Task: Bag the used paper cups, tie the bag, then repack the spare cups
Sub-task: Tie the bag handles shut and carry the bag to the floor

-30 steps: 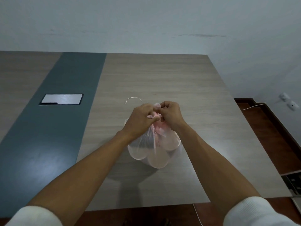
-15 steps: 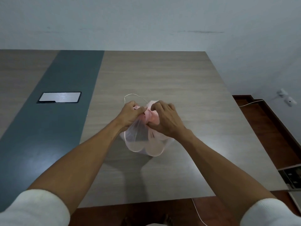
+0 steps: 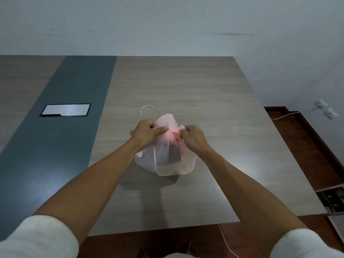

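A thin pink plastic bag [image 3: 165, 159] stands on the wooden table [image 3: 186, 86], with cup shapes showing dimly through its film. Its neck is gathered into a tight bunch between my hands. My left hand [image 3: 147, 132] grips the gathered plastic on the left of the bunch, thumb pressed along it. My right hand [image 3: 192, 136] pinches the plastic on the right side. A loose flap of the bag rises behind the bunch. A thin white wire tie [image 3: 149, 108] lies curved on the table just beyond the bag.
A dark blue-grey strip [image 3: 55, 146] runs down the table's left part, with a silver cable hatch [image 3: 66, 109] set in it. The table's right edge drops to a red-brown floor [image 3: 297, 142] with a white cable and wall sockets [image 3: 325, 110].
My hands have drawn apart to either side of the bag's neck, pulling the gathered plastic tight. The bag's flap now stands up behind the bunch.
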{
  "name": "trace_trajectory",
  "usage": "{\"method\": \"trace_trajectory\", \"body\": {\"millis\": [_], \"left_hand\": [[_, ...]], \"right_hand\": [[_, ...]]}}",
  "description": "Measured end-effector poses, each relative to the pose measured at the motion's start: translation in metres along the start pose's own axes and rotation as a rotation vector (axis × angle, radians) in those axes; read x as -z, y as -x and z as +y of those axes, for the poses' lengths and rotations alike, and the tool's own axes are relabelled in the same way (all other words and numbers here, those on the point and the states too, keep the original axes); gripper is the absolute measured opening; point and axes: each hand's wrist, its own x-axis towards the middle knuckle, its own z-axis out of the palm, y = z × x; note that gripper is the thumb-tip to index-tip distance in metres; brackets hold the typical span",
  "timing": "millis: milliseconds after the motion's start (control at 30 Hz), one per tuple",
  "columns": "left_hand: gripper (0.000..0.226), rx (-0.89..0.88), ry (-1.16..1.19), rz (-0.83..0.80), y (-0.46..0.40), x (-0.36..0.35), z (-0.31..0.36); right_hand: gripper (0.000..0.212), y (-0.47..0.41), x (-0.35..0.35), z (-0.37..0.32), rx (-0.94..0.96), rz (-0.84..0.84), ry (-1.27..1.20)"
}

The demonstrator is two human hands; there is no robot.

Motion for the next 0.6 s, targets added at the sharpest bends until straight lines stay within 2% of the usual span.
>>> {"method": "trace_trajectory", "body": {"millis": [133,233,300,367,400,467,533,600], "left_hand": [[0.046,0.019,-0.399,0.063,-0.002,0.005,-0.016],[0.051,0.005,-0.487,0.08,-0.004,0.008,-0.021],[0.054,-0.069,-0.572,0.114,-0.005,0.009,-0.022],[0.048,-0.198,-0.609,0.134,-0.006,0.013,-0.021],[0.046,-0.249,-0.578,0.116,-0.007,0.014,-0.019],[0.043,-0.241,-0.337,0.036,-0.004,0.013,-0.01],[0.038,-0.099,0.136,-0.044,0.003,0.008,0.003],[0.037,0.064,0.53,-0.086,0.007,0.001,0.014]], "right_hand": [[0.031,-0.007,0.001,0.013,-0.209,-0.026,0.023],[0.026,-0.01,0.001,0.013,-0.269,-0.046,-0.026],[0.025,-0.009,0.001,0.008,-0.249,-0.016,-0.052],[0.024,-0.002,0.006,0.0,-0.127,0.012,-0.072],[0.026,0.002,0.008,-0.005,-0.042,0.022,-0.126],[0.027,0.007,0.011,-0.014,0.056,-0.022,-0.428],[0.029,0.008,0.012,-0.019,0.027,-0.111,-0.762],[0.027,0.003,0.01,-0.022,-0.036,-0.146,-0.955]]}}
